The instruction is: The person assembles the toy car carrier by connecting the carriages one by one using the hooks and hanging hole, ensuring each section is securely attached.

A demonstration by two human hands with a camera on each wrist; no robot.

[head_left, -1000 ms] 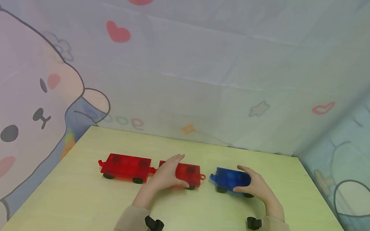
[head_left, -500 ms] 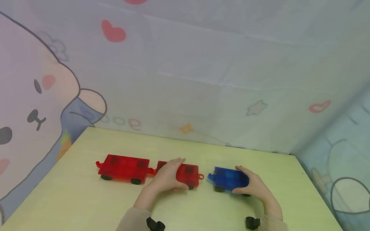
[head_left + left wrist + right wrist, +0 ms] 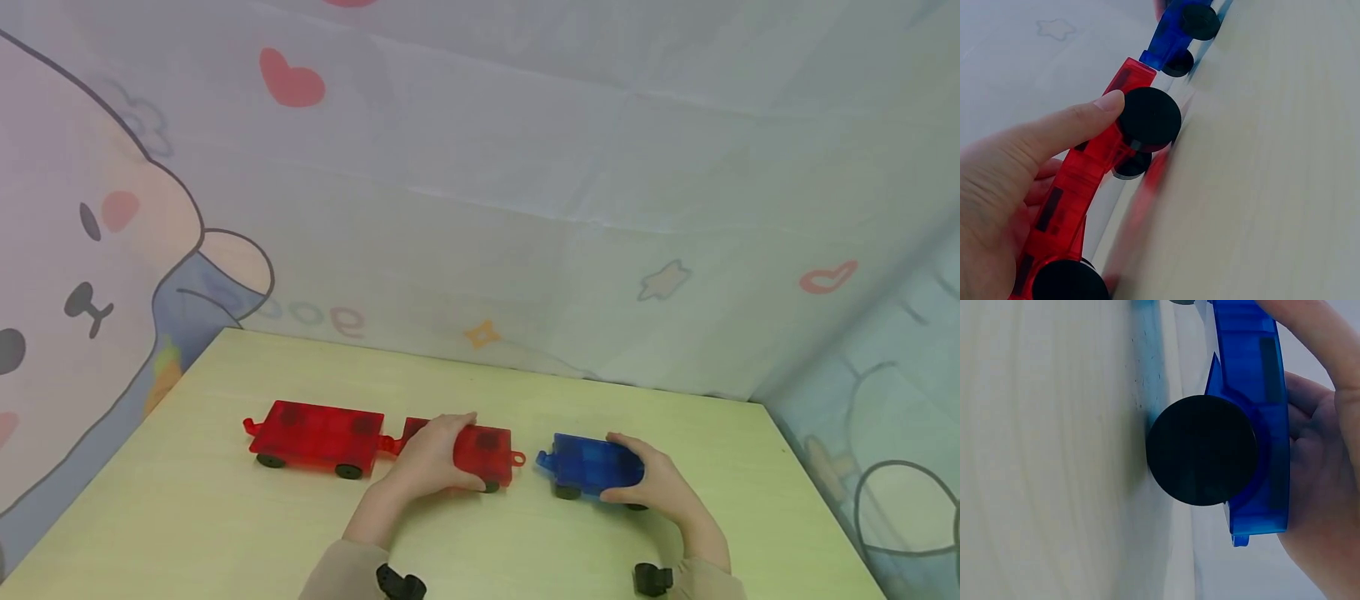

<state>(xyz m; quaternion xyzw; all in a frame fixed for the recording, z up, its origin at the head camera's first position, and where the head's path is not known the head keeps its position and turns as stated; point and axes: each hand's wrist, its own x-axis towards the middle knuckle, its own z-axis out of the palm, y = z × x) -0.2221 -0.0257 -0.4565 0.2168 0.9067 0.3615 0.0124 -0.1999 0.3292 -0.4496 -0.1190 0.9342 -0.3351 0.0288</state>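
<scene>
In the head view my left hand (image 3: 431,458) grips a small red toy train car (image 3: 486,454) from above, thumb on the near side. The left wrist view shows that thumb pressed by a black wheel (image 3: 1150,119). A longer red train car (image 3: 322,437) sits to its left, with the two meeting at a hook. My right hand (image 3: 656,479) holds a blue toy train car (image 3: 592,464) across its right end. The blue car's hook (image 3: 545,459) faces the red car's ring (image 3: 518,459) across a small gap. Part of the small red car lies hidden behind my left hand.
The cars stand in a row on a pale yellow table (image 3: 525,550). A printed cloth (image 3: 487,167) with a cartoon animal hangs behind the table's far edge. Black wrist cameras (image 3: 651,580) sit at both sleeves.
The head view has shifted slightly, so everything appears a little further left. Both hands keep their hold, and the gap between the red and blue cars looks about the same.
</scene>
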